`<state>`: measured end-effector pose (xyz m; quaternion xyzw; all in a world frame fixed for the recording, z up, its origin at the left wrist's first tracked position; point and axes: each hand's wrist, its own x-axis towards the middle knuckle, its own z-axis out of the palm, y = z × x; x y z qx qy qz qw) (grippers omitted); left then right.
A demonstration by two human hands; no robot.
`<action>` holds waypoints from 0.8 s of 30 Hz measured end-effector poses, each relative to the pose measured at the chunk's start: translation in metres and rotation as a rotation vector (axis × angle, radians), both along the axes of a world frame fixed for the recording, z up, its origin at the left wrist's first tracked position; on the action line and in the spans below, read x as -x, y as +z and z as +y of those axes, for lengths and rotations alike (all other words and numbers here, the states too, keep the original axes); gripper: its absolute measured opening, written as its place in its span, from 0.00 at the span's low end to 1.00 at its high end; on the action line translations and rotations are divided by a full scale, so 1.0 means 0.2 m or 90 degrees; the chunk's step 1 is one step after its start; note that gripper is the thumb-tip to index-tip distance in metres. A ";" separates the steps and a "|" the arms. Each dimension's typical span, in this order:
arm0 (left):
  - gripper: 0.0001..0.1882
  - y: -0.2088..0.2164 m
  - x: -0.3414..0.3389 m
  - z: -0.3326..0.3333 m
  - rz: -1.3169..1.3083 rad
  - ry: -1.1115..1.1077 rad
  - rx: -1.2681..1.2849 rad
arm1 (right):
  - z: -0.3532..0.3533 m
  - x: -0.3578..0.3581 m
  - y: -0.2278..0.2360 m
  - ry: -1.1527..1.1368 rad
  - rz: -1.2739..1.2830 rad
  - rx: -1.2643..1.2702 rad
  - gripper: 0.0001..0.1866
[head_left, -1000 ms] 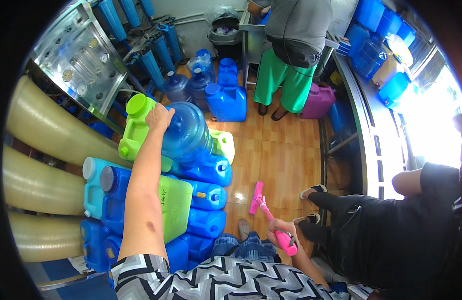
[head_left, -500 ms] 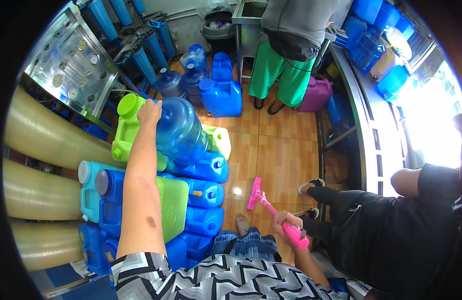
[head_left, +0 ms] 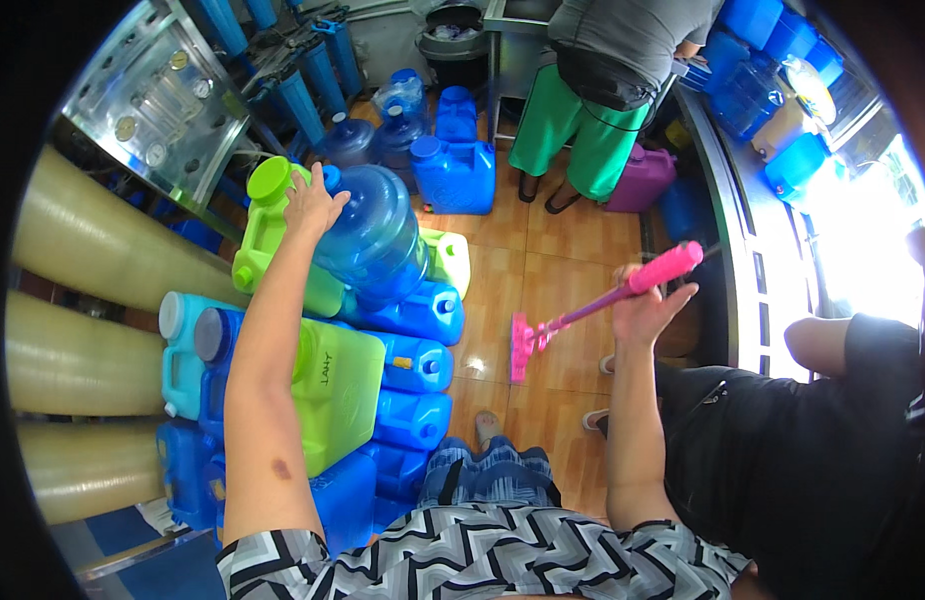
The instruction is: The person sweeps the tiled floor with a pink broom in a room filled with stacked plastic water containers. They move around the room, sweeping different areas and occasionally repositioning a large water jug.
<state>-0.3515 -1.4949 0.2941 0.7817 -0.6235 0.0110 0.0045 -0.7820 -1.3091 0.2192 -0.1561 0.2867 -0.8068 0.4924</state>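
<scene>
My left hand [head_left: 314, 205] is stretched far forward with its fingers spread beside the capped neck of a large round blue water bottle [head_left: 375, 235]. That bottle leans on top of blue and lime-green jugs. In my right hand [head_left: 643, 312] is the thick handle of a pink squeegee [head_left: 593, 308], with the thumb stretched out. The squeegee slants down to the left, its wide flat head low over the wood-patterned floor [head_left: 563, 270]. Below my left forearm stands a lime-green jug [head_left: 348, 395], next to several blue jugs [head_left: 415, 368].
A co-worker in green trousers [head_left: 583, 135] stands at the far counter; another person in black [head_left: 783, 440] is close on my right. Tan cylinders [head_left: 113, 235] line the left side. More blue containers [head_left: 453, 175] and a purple jug [head_left: 643, 180] stand on the floor ahead.
My right hand has risen forward and to the right, and the squeegee's handle has swung up with it. The fingers of my left hand have spread at the bottle's neck.
</scene>
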 end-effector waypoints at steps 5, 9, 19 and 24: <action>0.38 0.12 -0.13 0.30 -0.001 -0.132 0.020 | -0.17 -0.12 0.00 0.176 0.165 0.193 0.43; 0.34 0.29 -0.19 0.66 0.013 -0.295 -0.087 | -0.13 -0.36 -0.16 0.284 0.329 -0.037 0.44; 0.28 0.62 -0.29 1.87 0.045 -0.618 -0.001 | 0.57 -0.68 -1.06 0.393 0.560 -0.464 0.07; 0.27 0.59 -0.43 2.40 0.081 -0.602 -0.164 | 1.30 -0.74 -1.44 0.395 1.025 -0.575 0.15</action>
